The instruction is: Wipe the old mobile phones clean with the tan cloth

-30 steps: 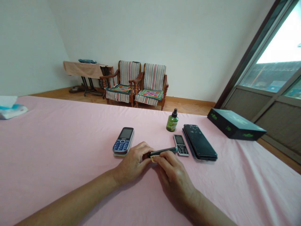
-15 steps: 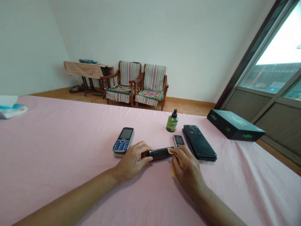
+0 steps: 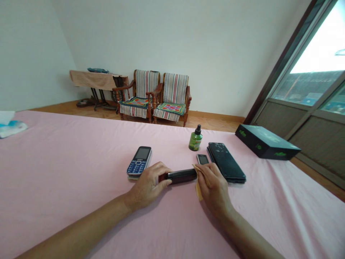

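My left hand (image 3: pixel 151 183) grips one end of a dark mobile phone (image 3: pixel 182 176), which is turned edge-on so that its screen and keys do not show. In my right hand (image 3: pixel 214 187) a yellow cloth (image 3: pixel 198 190) is pinched, pressed to the phone's right end. Left of the phone lies a blue keypad phone (image 3: pixel 139 162) on top of something pale. Just beyond my right hand is a small silver keypad phone (image 3: pixel 202 159), partly hidden by the fingers. A black smartphone (image 3: pixel 226 162) rests on a stack to the right.
A green spray bottle (image 3: pixel 195 139) stands behind the phones on the pink cloth (image 3: pixel 81 162). A black box (image 3: pixel 266 142) lies at the far right, and a tissue pack (image 3: pixel 12 127) at the far left. Two wooden chairs (image 3: pixel 172 91) and a covered table (image 3: pixel 91 79) stand beyond.
The view has shifted slightly. My right hand with the yellow cloth has moved a little around the phone's right end; my left hand keeps its hold.
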Available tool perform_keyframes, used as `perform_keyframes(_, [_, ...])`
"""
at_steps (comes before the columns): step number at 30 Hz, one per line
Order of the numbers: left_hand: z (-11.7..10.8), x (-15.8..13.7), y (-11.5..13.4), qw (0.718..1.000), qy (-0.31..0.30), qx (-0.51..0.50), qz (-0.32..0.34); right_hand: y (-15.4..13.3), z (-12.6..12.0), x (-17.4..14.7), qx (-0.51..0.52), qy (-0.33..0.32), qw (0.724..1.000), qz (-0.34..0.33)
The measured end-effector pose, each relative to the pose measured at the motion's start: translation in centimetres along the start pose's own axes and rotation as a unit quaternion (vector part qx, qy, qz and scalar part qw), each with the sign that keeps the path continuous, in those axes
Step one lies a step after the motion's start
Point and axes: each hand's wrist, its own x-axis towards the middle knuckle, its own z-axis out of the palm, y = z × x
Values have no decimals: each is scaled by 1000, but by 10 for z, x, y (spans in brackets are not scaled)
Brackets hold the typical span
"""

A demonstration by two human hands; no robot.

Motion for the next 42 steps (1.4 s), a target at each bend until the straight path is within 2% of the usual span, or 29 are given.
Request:
perform_keyframes(4, [2, -2, -1, 1000, 5, 2, -8, 12, 0, 2, -19, 1, 999, 39])
perform_keyframes(14, [5, -2, -1, 998, 38, -1, -47, 5, 0, -7, -76, -41, 994, 62])
perform_keyframes(20, [7, -1, 0, 995, 31, -38, -90, 4, -6, 3, 30, 33, 997, 58])
perform_keyframes(26, [10, -4, 0, 991, 44, -68, -110, -2, -3, 0, 69, 46, 995, 49])
perform_keyframes(29, [11, -4, -1, 986, 50, -101, -124, -4, -2, 1, 82, 58, 993, 67])
perform_keyframes(33, [12, -4, -2, 974, 57, -154, -157, -3, -2, 3, 103, 57, 985, 125])
perform_keyframes(37, [12, -2, -3, 963, 52, -202, -170, -1, -1, 4, 172, 53, 964, 196])
perform_keyframes(39, [12, -1, -3, 959, 49, -218, -176, -1, -2, 4, 232, 37, 940, 248])
perform_keyframes(42, [14, -1, -1, 953, 43, -235, -186, -3, -3, 4, 325, 2, 890, 320])
